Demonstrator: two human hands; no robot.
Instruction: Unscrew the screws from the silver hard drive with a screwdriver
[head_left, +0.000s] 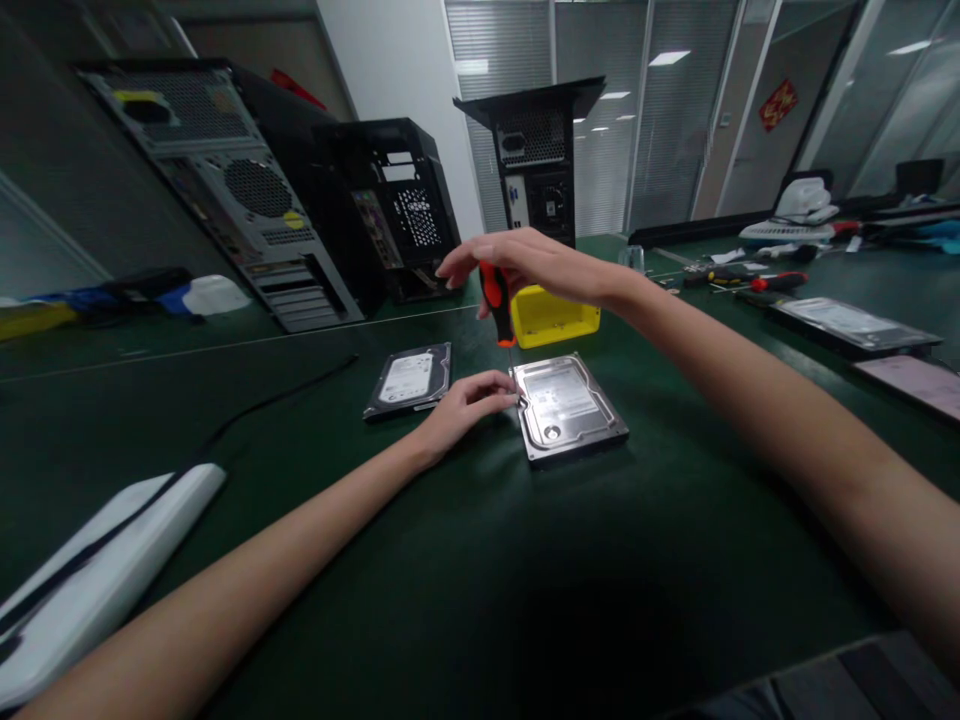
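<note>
A silver hard drive [566, 400] lies flat on the dark green table in front of me. Over its left edge, my right hand [517, 262] is wrapped round an orange-and-black screwdriver [495, 300] that stands nearly upright. Its thin shaft points down to the drive's left edge; whether the tip sits in a screw is too small to tell. My left hand [476, 400] is closed, with thumb and fingertips against that same edge beside the shaft. Left of this hand lies a second hard drive [409, 378] with a white label.
Behind the drive stands a yellow tray [559, 318]. Computer cases [262, 190] line the back left, with another case [534, 160] at centre. More drives [855, 325] and hand tools [776, 282] lie to the right. A white panel [112, 550] and black cable [281, 400] are at left.
</note>
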